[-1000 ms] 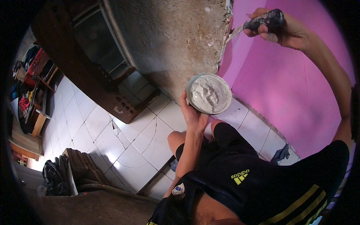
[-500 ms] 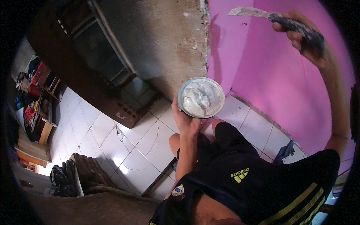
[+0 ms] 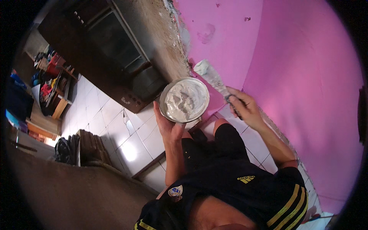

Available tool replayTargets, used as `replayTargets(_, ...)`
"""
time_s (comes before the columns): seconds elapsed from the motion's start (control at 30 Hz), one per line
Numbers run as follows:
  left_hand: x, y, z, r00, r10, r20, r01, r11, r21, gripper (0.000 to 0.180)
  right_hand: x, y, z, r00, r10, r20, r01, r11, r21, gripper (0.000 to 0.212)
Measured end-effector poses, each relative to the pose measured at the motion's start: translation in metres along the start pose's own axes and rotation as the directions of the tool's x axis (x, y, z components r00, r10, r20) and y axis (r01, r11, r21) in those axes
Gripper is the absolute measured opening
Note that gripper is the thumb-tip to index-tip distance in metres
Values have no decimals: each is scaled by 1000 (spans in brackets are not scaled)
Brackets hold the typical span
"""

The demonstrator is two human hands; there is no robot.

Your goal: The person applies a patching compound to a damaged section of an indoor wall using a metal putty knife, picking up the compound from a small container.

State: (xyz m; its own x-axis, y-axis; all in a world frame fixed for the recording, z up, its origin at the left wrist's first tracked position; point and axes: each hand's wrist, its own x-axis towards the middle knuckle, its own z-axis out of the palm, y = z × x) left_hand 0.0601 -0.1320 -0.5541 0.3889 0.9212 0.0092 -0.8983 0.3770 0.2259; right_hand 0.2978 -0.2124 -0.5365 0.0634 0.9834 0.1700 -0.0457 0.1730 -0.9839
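Note:
My left hand [image 3: 170,128] is closed around the underside and near side of a round bowl [image 3: 164,100], holding it up in front of me. Thick white putty [image 3: 183,100], swirled and uneven, fills much of the bowl. In my right hand [image 3: 247,107] I grip the dark handle of a putty knife [image 3: 215,81], to the right of the bowl. The knife's blade points up and left, with a lump of white putty on its tip. The tip hangs just above the bowl's far right rim, apart from it.
A pink wall [image 3: 303,73] rises on the right, meeting a rough bare wall edge [image 3: 180,34]. A dark wooden cabinet [image 3: 103,73] with a glass panel stands at left. White tiles [image 3: 142,145] cover the floor; stacked brown boards [image 3: 92,147] and shelves of clutter [image 3: 51,90] lie farther left.
My right hand has come down and left from high by the pink wall, bringing the putty knife beside the bowl. Its tip now carries a lump of putty. The view has shifted.

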Motion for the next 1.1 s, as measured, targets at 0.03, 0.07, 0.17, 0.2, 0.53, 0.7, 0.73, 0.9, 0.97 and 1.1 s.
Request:
replayTargets(0.03,-3,-5,1,999,18,27,-18,1000,-6,58,2,8,0,999,-46,6,46,997,-58,38)
replayTargets(0.07,-7,-9,3,998,37,51,-37,999,-3,58,5,14,-1,979,-204,12,202,957,-207,36)
replayTargets(0.17,-13,-20,12,991,98,94,-98,995,-5,49,12,24,-10,847,-522,101,493,701,-515,35)
replayTargets(0.2,-13,-22,12,991,120,56,-121,993,7,49,13,26,-14,830,-545,118,510,657,-555,36)
replayTargets(0.53,-20,-28,4,786,452,423,-533,147,833,53,20,21,-38,767,-503,397,603,357,-713,51)
replayTargets(0.7,-15,-12,5,917,391,83,-390,826,407,42,21,10,-48,759,-440,481,620,260,-740,48)
replayTargets(0.73,-17,-14,-1,867,469,166,-469,658,590,41,20,6,-48,779,-399,483,608,296,-736,49)
replayTargets(0.9,-18,-22,2,754,502,424,-570,179,802,43,18,-8,-60,776,-319,544,621,237,-747,51)
replayTargets(0.97,-18,-25,-1,739,531,415,-547,113,829,58,16,-16,-64,779,-286,558,621,228,-750,50)
replayTargets(1.1,-8,-14,-16,768,610,193,-522,423,741,68,14,-22,-70,773,-232,591,630,177,-756,47)
